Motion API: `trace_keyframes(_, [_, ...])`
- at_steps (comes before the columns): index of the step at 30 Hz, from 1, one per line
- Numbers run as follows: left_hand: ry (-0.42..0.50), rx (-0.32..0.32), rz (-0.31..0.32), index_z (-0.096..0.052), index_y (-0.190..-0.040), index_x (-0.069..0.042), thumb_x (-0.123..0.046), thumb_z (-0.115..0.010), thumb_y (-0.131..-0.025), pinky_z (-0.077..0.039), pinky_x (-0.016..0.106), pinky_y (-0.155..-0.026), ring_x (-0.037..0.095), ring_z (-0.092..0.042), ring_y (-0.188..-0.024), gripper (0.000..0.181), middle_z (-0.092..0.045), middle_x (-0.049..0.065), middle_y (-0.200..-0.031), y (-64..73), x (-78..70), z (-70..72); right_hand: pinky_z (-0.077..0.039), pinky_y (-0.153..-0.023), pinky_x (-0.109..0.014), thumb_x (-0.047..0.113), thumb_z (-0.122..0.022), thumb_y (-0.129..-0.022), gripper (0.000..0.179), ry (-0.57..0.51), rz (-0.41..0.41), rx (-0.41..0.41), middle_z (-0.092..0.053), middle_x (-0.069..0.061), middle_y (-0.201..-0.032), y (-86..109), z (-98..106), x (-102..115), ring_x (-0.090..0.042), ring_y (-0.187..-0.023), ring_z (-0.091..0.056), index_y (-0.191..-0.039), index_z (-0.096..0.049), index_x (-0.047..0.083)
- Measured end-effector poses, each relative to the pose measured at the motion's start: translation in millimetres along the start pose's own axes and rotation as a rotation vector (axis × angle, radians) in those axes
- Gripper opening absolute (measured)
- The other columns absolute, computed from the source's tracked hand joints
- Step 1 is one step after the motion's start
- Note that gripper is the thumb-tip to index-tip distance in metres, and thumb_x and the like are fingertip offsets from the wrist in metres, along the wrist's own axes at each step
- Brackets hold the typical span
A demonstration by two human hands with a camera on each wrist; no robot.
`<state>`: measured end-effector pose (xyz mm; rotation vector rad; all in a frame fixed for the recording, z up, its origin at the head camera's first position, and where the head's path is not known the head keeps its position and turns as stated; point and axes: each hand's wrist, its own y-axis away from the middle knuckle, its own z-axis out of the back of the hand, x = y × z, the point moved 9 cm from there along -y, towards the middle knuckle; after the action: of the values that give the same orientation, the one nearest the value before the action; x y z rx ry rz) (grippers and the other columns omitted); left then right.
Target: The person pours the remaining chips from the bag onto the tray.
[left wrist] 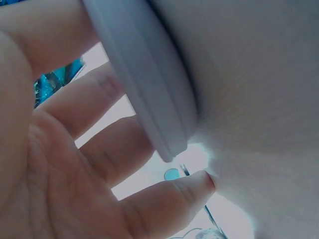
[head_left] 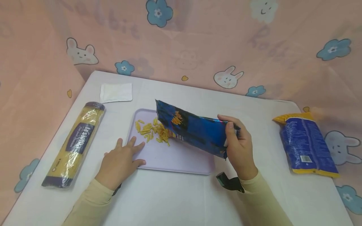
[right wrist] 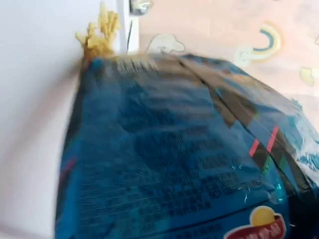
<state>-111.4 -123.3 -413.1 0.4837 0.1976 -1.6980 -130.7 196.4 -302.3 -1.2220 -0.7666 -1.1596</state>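
Note:
My right hand (head_left: 240, 150) grips one end of a dark blue snack bag (head_left: 198, 131), thumb on the near face. The bag is tilted over a pale purple tray (head_left: 175, 160), its lower left end close to a heap of yellow stick-shaped snacks (head_left: 161, 133). In the right wrist view the printed side of the bag fills most of the picture, with some snack sticks (right wrist: 99, 37) beyond its far end. At the tray's left edge rests my left hand (head_left: 120, 166), fingers spread. The left wrist view shows those fingers (left wrist: 114, 154) at the tray rim.
On the left lies a long clear pack of spaghetti (head_left: 74, 144) with purple ends. A small white packet (head_left: 116, 92) is at the back left. A blue and yellow bag (head_left: 306, 146) lies at the right edge. Behind the white table hangs a pink printed cloth (head_left: 183, 37).

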Motion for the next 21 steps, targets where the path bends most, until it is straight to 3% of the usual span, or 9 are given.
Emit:
trace_keyframes(4, [-0.004,-0.005,-0.007,-0.068,-0.144,-0.017,-0.036,-0.087,-0.088,-0.043,0.087,-0.081,0.060,-0.044,-0.138,0.062,-0.050,0.021,-0.157,-0.2,-0.8,0.4,-0.040,-0.100,-0.049,0.024,-0.040,-0.117,0.039,0.008,-0.022,-0.012,-0.061,-0.005,-0.139,0.6,0.1,-4.9,-0.028,-0.128,-0.050,-0.139,-0.063,0.001])
trace_keyframes(21, [0.000,0.013,0.007,-0.067,-0.146,-0.018,-0.036,-0.086,-0.089,-0.041,0.088,-0.084,0.061,-0.040,-0.141,0.062,-0.048,0.021,-0.159,0.4,0.7,-1.3,-0.038,-0.100,-0.043,0.019,-0.040,-0.116,0.038,0.041,0.019,0.037,-0.064,-0.005,-0.137,-0.1,-3.8,-9.6,-0.025,-0.126,-0.052,-0.139,-0.063,-0.001])
